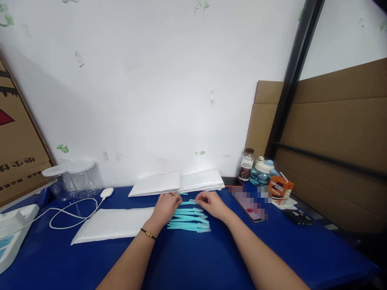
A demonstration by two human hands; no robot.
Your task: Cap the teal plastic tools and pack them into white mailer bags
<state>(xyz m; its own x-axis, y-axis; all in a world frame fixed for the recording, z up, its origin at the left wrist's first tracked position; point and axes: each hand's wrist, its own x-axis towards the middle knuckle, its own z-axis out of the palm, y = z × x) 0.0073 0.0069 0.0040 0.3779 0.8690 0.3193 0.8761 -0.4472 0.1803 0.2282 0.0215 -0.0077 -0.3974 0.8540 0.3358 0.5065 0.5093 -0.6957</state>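
Observation:
Several slim turquoise eyebrow razors (189, 219) with translucent caps lie side by side in a row on the blue table. At the far end of the row, my right hand (211, 203) is closed in a pinch on the capped end of one eyebrow razor (190, 201). My left hand (167, 207) is closed at the other end of that razor, its fingertips partly hidden. Beside my left hand lies a white padded envelope (115, 224). Another bit of turquoise shows just beyond the hands, in front of stacked white envelopes (201, 181).
A phone (248, 205), an orange carton (280, 189), a blue-green bottle (261, 173), a brown-capped jar (246, 165) and a black item (298, 216) stand or lie at right. Clear containers (81, 181), a white cable (57, 209) and a white device (18, 229) are at left. A wall closes the back.

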